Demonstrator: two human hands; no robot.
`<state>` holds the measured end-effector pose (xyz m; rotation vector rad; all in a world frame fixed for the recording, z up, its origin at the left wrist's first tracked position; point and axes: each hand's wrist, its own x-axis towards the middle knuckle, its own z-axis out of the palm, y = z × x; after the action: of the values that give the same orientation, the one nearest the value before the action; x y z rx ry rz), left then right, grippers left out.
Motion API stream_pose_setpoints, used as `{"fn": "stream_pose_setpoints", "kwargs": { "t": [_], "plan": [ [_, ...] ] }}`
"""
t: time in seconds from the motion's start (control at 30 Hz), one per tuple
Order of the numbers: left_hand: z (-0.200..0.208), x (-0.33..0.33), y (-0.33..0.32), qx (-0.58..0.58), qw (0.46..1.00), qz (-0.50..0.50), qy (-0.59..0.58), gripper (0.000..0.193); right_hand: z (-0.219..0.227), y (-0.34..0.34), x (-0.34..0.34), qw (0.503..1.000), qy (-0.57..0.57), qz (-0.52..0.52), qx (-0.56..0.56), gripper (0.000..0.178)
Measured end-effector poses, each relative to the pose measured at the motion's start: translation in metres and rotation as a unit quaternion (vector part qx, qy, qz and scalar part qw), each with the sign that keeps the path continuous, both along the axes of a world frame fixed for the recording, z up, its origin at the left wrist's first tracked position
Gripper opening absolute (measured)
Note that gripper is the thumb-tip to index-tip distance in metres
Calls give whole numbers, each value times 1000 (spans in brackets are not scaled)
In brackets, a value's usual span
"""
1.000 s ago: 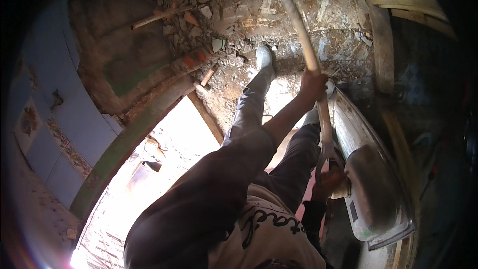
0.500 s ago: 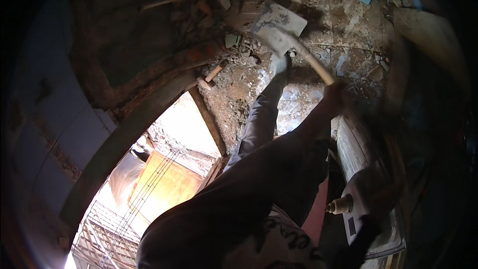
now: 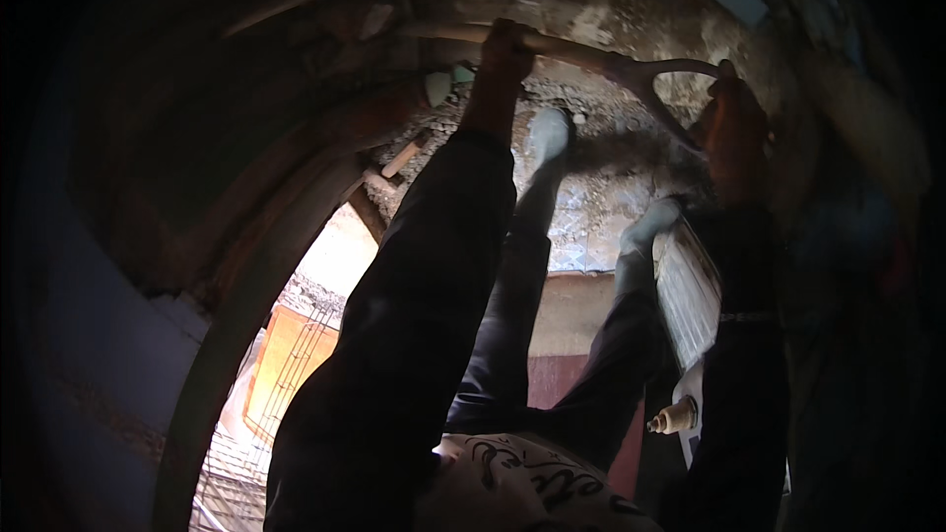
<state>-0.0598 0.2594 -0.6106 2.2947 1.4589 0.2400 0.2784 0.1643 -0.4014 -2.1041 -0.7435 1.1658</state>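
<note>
A shovel [image 3: 574,52] lies nearly level across the upper middle, its wooden shaft ending at the right in a Y-shaped grip. My left hand [image 3: 505,51] is closed around the shaft, well to the left of the grip. At the grip's far right end, my right hand [image 3: 737,133] is closed on the crosspiece. Leftward, the shaft runs into dark shadow, and I cannot make out the blade. Both arms reach forward in dark sleeves. Below the shaft, my two feet in pale footwear stand apart on a dirty, rubble-strewn floor [image 3: 616,128].
A hammer [image 3: 402,160] with a wooden handle lies left of my feet, near a bright opening. An orange board [image 3: 286,365] and thin metal bars show through that opening. A ribbed pale panel [image 3: 687,291] stands at my right. A pale blue tile piece [image 3: 739,2] lies farther off.
The shovel has swung leftward from a slant, its blade passing out of sight into shadow. My left hand has moved left and forward; my right hand has come up from low right onto the grip.
</note>
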Motion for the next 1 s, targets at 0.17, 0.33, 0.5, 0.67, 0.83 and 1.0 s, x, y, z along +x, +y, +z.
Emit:
{"fn": "stream_pose_setpoints", "kwargs": {
  "t": [0.17,0.33,0.5,0.67,0.83,1.0],
  "plan": [
    [-29,7,-65,-109,984,123,-62,16,-22,-75,-19,948,211,-228,-63,44],
    [-13,76,-109,-341,857,311,-231,6,-45,-167,4,927,223,-288,-93,44],
    [-16,82,-143,-447,418,654,-444,17,-59,-231,12,921,226,-306,-87,41],
    [18,83,-185,-463,456,648,-397,19,-6,-275,13,889,279,-356,-76,39],
    [56,159,-265,-429,492,710,-265,11,-1,-410,24,904,171,-376,-110,36],
    [160,197,-323,-450,604,609,-248,7,98,-503,-6,976,-61,-176,-111,36]
  ]
}}
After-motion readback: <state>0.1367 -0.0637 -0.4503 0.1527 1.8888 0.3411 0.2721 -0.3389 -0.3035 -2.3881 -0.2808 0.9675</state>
